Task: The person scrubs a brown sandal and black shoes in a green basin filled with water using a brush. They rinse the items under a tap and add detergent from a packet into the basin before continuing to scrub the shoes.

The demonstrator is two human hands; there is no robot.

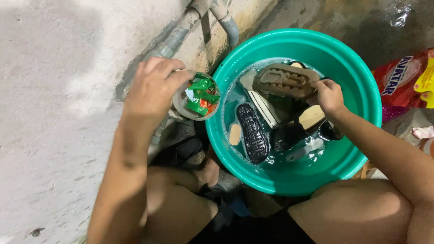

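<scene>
Head-cam view looking down at a person squatting on wet concrete. Nearest the camera: bare knees and both forearms, w/ a dark sandal (183,151) on the ground between the legs.

Just past the knees sits a teal plastic basin (361,81) holding shallow soapy water. Several shoes lie in it: a black sole (253,133) turned tread-up, a white-edged shoe (264,108) beside it, other dark footwear partly under water.

Right hand (330,96), over the basin's far-right part, fingers curled shut on the end of a tan sandal (285,80), lifted above the water w/ its patterned sole facing up.

Left hand (153,88) is outside the basin's left rim, fingers pinching the edge of a small round container (195,97) full of green and red sachets. Container looks tipped toward the basin, touching or nearly touching its rim; can't tell which.

Further off: grey pipes (226,20) along the wall base, a red and yellow bag (407,79) at right.

Likely risks: the rim-only pinch is weak, so the container could slip and dump sachets into the water. Wet soapy fingers could also lose the sandal, splashing suds.
</scene>
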